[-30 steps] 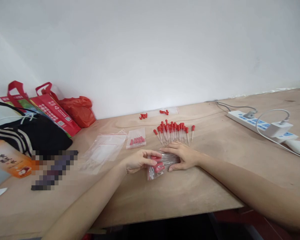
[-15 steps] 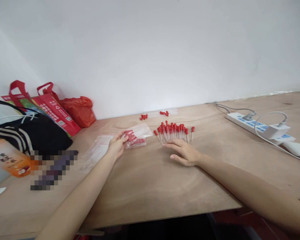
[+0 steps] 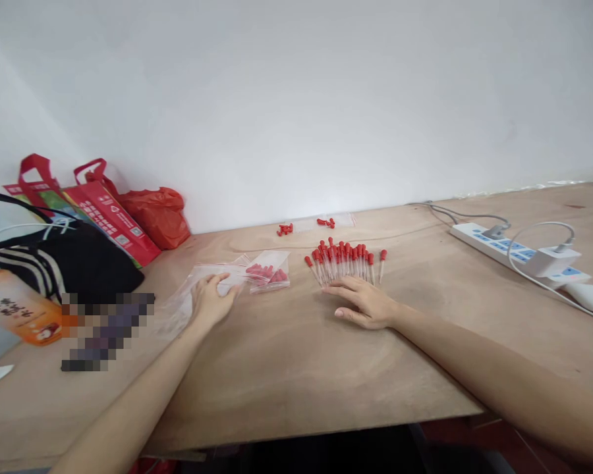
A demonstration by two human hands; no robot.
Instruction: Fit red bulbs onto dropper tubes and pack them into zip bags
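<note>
My left hand (image 3: 211, 301) has its fingers apart over the clear plastic bags (image 3: 180, 306) on the left. Just right of it, a clear zip bag with red rubber bulbs (image 3: 275, 271) lies on the wooden table (image 3: 277, 368). My right hand (image 3: 363, 303) rests with spread fingers at the near ends of a fan of glass droppers (image 3: 343, 259) with red bulbs; its fingertips hide some of the lower ends. One dropper (image 3: 383, 263) lies apart at the right of the fan.
Loose red bulbs (image 3: 285, 230) and a flat clear bag (image 3: 304, 224) lie near the wall. Red shopping bags (image 3: 113, 220), a black bag (image 3: 89, 263) and an orange packet (image 3: 24, 309) stand left. A power strip (image 3: 499, 247) with plugs and cables is at right.
My left hand has let go of the bag of red bulbs and moved left over the other plastic bags. That bag now lies flat on the table. My right hand has hardly moved.
</note>
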